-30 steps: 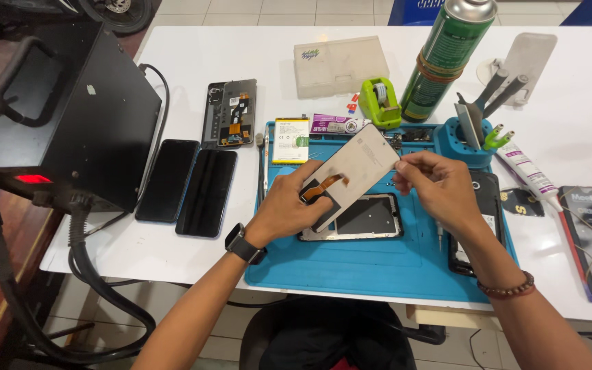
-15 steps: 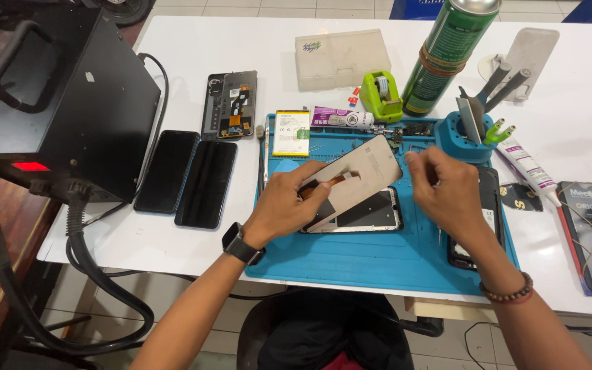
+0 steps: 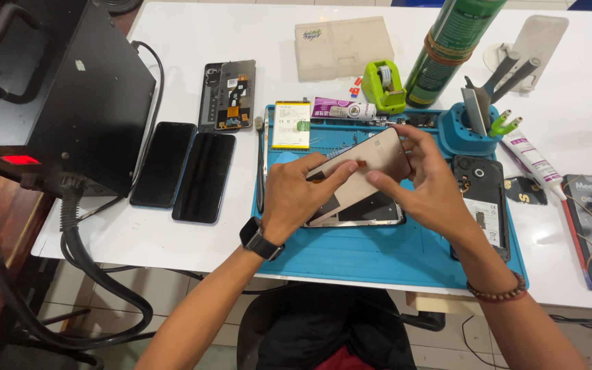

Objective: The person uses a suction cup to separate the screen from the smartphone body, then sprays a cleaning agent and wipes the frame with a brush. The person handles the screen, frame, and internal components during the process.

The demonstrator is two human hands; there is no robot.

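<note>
My left hand (image 3: 296, 195) and my right hand (image 3: 423, 185) both hold a thin beige phone screen panel (image 3: 371, 159), tilted low over a phone frame (image 3: 368, 212) lying on the blue work mat (image 3: 378, 253). My left fingers pinch the panel's lower left edge near an orange flex cable. With thumb and fingers, my right hand grips its right end. A watch sits on my left wrist and a bead bracelet on my right.
On the mat lie a battery (image 3: 291, 125), a glue tube (image 3: 340, 108), a black back cover (image 3: 482, 199) and a tool holder (image 3: 471, 127). Two dark phones (image 3: 185, 168), an opened phone (image 3: 227, 94), a black machine (image 3: 49, 89), a green can (image 3: 450, 48) surround it.
The panel has been lowered from a raised tilt to lie close over the phone frame, and both hands have come down and nearer together.
</note>
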